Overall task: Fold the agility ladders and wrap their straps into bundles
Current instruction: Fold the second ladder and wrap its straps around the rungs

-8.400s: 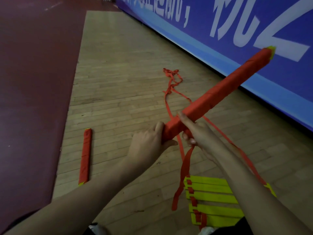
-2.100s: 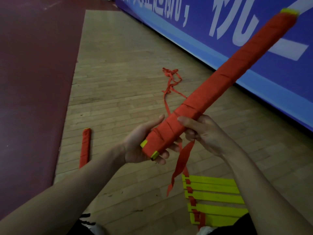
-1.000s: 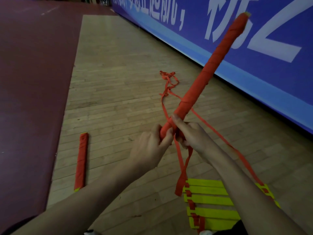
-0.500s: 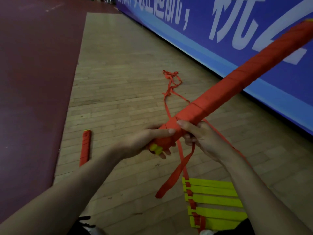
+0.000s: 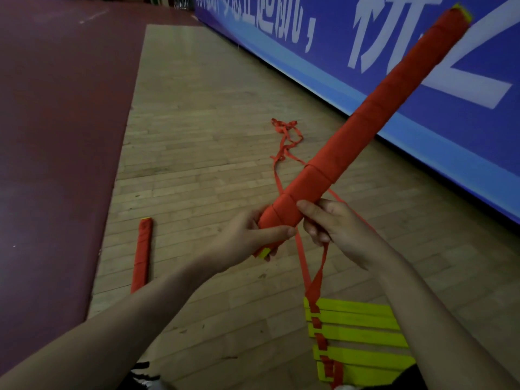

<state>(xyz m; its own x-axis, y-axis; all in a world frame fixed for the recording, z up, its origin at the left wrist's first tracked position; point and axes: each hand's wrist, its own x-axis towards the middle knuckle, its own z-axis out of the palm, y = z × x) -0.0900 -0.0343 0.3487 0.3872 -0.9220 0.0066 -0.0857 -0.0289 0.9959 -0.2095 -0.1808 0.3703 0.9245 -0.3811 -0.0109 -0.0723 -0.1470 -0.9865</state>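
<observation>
A long bundle of yellow ladder rungs wound in red strap (image 5: 363,128) slants from the middle up to the top right. My left hand (image 5: 247,237) grips its lower end, fingers curled round it. My right hand (image 5: 329,223) pinches the loose red strap end (image 5: 318,277) just under the bundle, thumb against the wrap. A flat stack of yellow rungs (image 5: 357,339) with red straps lies on the floor below my right arm. A finished red bundle (image 5: 142,254) lies on the floor at the left.
More red strap (image 5: 284,142) trails in loops across the wooden floor (image 5: 197,136) behind the bundle. A blue banner wall (image 5: 337,52) runs along the right. A dark red floor area (image 5: 56,136) lies to the left.
The bundle has turned in my hands as the strap goes round its lower end. Its far end has swung up and down against the banner. The loose strap end has shortened.
</observation>
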